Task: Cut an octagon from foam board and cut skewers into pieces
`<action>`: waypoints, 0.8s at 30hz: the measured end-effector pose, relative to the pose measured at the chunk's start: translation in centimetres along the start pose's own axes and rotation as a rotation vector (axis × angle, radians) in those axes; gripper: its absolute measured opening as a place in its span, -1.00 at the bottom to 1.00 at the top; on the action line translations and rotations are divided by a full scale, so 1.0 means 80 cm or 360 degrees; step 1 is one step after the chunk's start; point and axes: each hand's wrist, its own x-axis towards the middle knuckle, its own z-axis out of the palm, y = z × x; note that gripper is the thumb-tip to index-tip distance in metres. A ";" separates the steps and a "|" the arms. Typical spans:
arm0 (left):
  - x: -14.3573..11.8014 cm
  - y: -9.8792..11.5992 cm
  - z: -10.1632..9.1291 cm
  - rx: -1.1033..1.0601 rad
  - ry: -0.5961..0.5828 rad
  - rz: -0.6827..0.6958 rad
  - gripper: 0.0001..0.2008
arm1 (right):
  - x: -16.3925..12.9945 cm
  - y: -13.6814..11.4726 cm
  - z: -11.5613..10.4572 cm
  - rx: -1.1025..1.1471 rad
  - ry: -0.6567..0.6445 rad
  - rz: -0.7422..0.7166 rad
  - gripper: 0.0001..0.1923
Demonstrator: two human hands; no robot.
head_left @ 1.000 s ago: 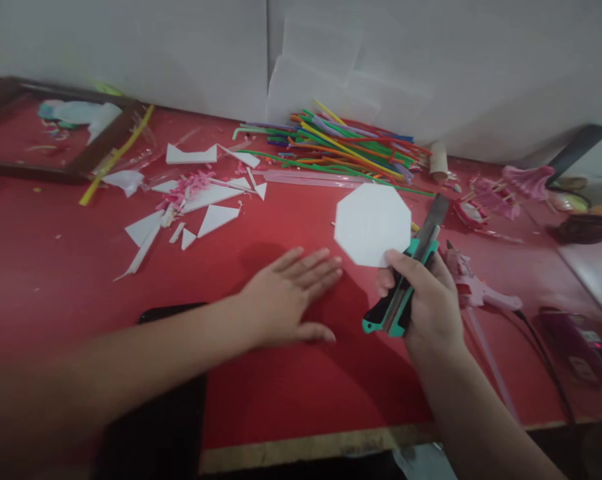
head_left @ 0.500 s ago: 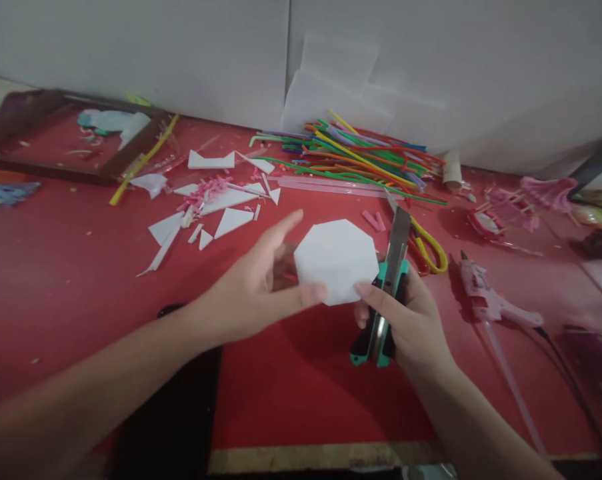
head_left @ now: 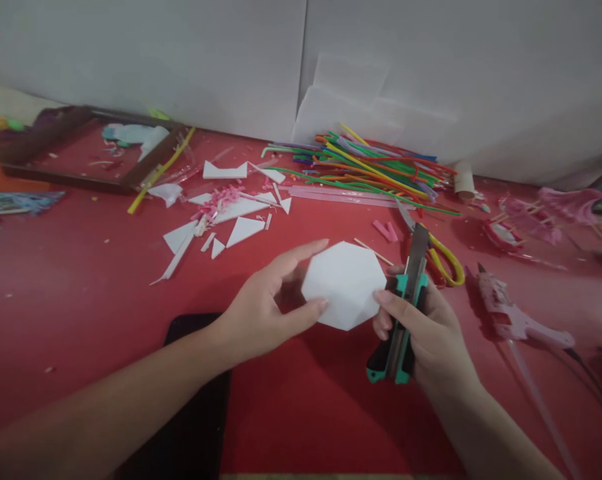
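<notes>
Near the middle of the red table [head_left: 81, 293], the left hand [head_left: 261, 307] pinches the white octagonal foam piece [head_left: 345, 283] at its nine o'clock edge, while the right hand [head_left: 431, 333], at three o'clock, grips a teal-and-black utility knife [head_left: 403, 313] whose bared blade could nick the pinching fingers.

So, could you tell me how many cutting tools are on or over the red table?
2: a utility knife gripped in the right hand, and yellow-handled scissors lying just behind it. Others may hide under the straws.
</notes>
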 end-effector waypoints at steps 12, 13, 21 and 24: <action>0.009 0.007 -0.004 -0.0317 0.0023 -0.0164 -0.04 | -0.003 0.000 0.008 0.0019 -0.0097 0.0121 -0.57; 0.008 0.007 -0.003 -0.0280 0.0020 -0.0168 -0.07 | -0.003 0.000 0.009 0.0028 -0.0097 0.0133 -0.55; 0.003 0.006 -0.005 0.0000 0.0251 0.0027 -0.42 | -0.003 -0.002 0.004 0.0191 -0.0138 0.0081 -0.67; 0.003 0.004 -0.005 0.0017 0.0245 0.0068 -0.43 | -0.003 -0.001 0.004 0.0178 -0.0139 0.0089 -0.68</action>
